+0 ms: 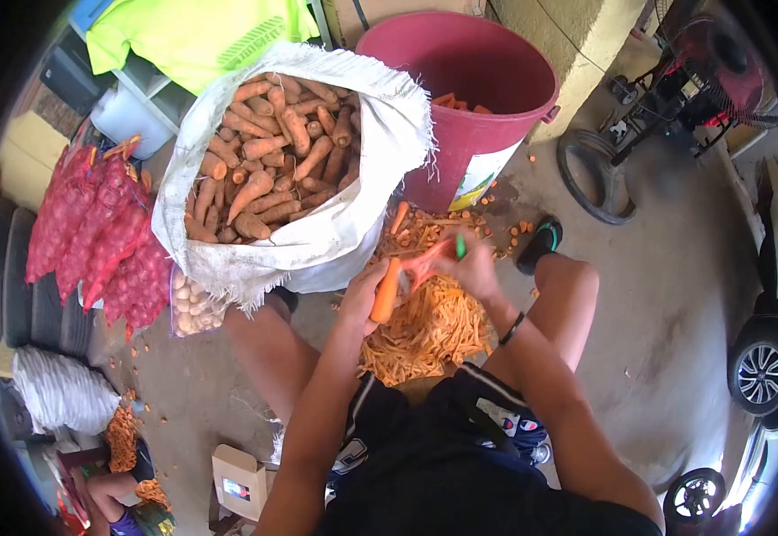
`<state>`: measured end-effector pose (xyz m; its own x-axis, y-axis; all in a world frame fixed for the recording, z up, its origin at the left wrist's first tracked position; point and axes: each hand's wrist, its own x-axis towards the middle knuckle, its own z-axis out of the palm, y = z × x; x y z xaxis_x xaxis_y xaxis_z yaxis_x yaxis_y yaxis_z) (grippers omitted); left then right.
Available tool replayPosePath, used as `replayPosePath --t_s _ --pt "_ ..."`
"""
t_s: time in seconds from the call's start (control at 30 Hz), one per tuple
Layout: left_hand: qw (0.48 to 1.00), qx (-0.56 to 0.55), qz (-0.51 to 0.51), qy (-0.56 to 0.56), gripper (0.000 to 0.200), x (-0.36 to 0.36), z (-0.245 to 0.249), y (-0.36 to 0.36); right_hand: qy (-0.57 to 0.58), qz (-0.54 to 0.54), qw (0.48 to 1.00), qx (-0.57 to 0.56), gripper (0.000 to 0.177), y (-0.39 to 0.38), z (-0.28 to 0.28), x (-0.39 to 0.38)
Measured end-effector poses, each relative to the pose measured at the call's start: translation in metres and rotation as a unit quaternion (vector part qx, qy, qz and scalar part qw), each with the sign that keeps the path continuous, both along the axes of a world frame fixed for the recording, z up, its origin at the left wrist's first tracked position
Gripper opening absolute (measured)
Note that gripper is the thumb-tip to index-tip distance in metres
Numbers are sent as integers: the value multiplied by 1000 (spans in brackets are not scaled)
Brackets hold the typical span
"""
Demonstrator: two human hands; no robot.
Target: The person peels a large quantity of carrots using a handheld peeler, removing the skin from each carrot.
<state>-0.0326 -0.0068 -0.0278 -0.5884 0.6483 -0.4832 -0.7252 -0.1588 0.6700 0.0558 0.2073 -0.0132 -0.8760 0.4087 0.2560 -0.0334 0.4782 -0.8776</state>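
My left hand point(359, 299) is wrapped round a peeled, bright orange carrot point(386, 293), tilted with its upper end away from me. My right hand point(476, 272) grips an orange-red peeler point(426, 263), smeared by motion, its head just right of the carrot. Something green shows at the right fingers. Below both hands, between my legs, lies a big heap of carrot peelings point(434, 335). Just beyond the hands, a white woven sack point(335, 237) stands wide at the mouth, full of unpeeled carrots point(273, 152).
A dark red bin point(460, 143) with some carrots inside stands beyond the peelings. Red net bags of onions point(94, 232) and a bag of garlic point(194, 308) are at left. A fan point(724, 67) stands far right. Another person's leg point(112, 491) shows lower left.
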Motion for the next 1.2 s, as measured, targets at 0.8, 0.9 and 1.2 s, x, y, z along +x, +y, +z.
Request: replayPosePath --t_s 0.8,0.9,1.2 --pt "999 -38 -16 14 33 5 1 -5 -58 -54 996 46 55 24 2 -7" --pt "1000 -15 26 6 33 6 0 4 19 102 993 63 55 -16 8 7" --pt "998 -55 -18 33 33 7 6 -2 -34 -60 994 80 52 15 6 -4"
